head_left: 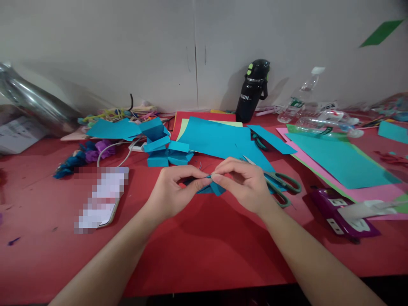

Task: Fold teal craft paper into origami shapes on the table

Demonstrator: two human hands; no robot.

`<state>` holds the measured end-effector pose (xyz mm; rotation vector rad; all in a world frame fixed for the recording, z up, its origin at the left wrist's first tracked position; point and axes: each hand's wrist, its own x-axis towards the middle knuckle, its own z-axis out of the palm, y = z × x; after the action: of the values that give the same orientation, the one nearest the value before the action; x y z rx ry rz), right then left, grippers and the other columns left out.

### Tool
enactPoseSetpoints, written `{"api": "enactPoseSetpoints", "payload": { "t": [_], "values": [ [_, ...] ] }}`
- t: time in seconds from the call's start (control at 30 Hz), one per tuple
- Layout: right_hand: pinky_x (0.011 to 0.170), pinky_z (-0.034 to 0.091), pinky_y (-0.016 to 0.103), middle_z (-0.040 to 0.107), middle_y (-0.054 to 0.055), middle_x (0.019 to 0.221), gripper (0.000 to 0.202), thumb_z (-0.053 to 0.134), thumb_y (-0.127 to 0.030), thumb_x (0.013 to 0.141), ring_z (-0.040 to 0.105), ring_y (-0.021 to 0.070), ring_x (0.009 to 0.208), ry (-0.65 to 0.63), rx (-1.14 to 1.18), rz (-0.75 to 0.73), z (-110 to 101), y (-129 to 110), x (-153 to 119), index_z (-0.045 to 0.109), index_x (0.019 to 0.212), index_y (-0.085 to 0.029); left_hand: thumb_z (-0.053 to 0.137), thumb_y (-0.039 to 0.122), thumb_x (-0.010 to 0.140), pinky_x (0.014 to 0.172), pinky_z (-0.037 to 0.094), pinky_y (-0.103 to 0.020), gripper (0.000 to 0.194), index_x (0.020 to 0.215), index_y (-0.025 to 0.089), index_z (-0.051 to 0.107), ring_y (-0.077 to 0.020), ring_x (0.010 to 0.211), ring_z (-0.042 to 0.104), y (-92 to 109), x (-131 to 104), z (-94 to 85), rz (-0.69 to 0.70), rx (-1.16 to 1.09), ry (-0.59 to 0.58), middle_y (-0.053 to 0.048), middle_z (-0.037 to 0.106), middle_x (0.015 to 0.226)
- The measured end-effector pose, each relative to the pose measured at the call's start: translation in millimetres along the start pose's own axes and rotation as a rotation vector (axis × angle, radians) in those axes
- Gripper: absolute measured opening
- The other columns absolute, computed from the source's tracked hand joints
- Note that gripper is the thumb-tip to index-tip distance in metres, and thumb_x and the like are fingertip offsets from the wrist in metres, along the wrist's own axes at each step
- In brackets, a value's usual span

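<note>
A small folded piece of blue paper (pixel 218 188) is pinched between both hands over the middle of the red table. My left hand (pixel 178 187) grips its left part with thumb and forefinger. From the other side my right hand (pixel 244 180) pinches it, the two thumbs almost touching. Fingers cover much of the piece, so its full shape is hidden. Just beyond lie blue folded paper pieces (pixel 168 155) and a large blue paper sheet (pixel 216 138). Scissors with grey-green handles (pixel 288 182) rest by my right hand, their blades partly hidden behind it.
A phone (pixel 105 197) lies at left, near blue and purple crumpled paper (pixel 86 157). Rightward are stacked coloured sheets (pixel 344 161), a purple power strip (pixel 344 214) and clear plastic bottles (pixel 325 123). A black flask (pixel 253 91) stands at the back against a pale wall.
</note>
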<state>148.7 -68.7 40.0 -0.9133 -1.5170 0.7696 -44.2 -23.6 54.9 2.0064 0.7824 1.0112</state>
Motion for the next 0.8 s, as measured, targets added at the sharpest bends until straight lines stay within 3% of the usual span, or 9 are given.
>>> {"api": "enactPoseSetpoints", "payload": {
  "t": [0.1,0.37,0.53,0.67,0.8],
  "values": [
    [0.073,0.054,0.033,0.069,0.002,0.085,0.006,0.069,-0.022,0.09,0.065,0.0164,0.079,0.016,-0.02,0.0,-1.5,0.2,0.1,0.072,0.084,-0.023,0.072,0.023,0.088,0.061,0.057,-0.022,0.008,0.086,0.02,0.079,-0.0156,0.071,0.071,-0.1,-0.2,-3.4,-0.023,0.016,-0.039,-0.002,0.078,0.079],
    [0.07,0.052,0.033,0.067,0.002,0.085,0.007,0.068,-0.024,0.091,0.063,0.0165,0.079,0.057,-0.048,0.011,-6.0,-0.9,1.6,0.07,0.085,-0.023,0.08,0.032,0.081,0.06,0.059,-0.024,0.01,0.076,0.023,0.079,-0.0168,0.068,0.072,-4.8,1.5,-7.1,-0.015,0.154,0.113,0.001,0.078,0.073],
    [0.07,0.052,0.033,0.068,0.002,0.086,0.007,0.068,-0.025,0.091,0.063,0.0169,0.079,0.077,-0.082,0.027,-9.8,0.4,1.9,0.071,0.085,-0.023,0.075,0.025,0.085,0.064,0.062,-0.027,0.007,0.088,0.024,0.081,-0.02,0.074,0.076,-10.0,1.9,-11.2,-0.014,0.143,0.072,-0.001,0.08,0.083],
    [0.071,0.053,0.034,0.069,0.003,0.087,0.008,0.069,-0.028,0.091,0.064,0.0173,0.08,0.082,-0.096,0.034,-11.4,3.0,2.2,0.072,0.085,-0.023,0.075,0.028,0.085,0.065,0.062,-0.027,0.007,0.087,0.024,0.081,-0.021,0.076,0.076,-11.1,1.4,-11.7,0.0,0.151,0.083,-0.001,0.08,0.084],
    [0.072,0.053,0.033,0.07,0.002,0.085,0.009,0.071,-0.028,0.089,0.065,0.0167,0.079,0.108,-0.085,0.07,-9.9,5.3,3.7,0.072,0.082,-0.022,0.069,0.028,0.09,0.067,0.061,-0.026,0.012,0.091,0.022,0.079,-0.019,0.078,0.074,-12.2,3.1,-9.5,-0.027,0.099,-0.002,-0.003,0.08,0.088]
  ]
}}
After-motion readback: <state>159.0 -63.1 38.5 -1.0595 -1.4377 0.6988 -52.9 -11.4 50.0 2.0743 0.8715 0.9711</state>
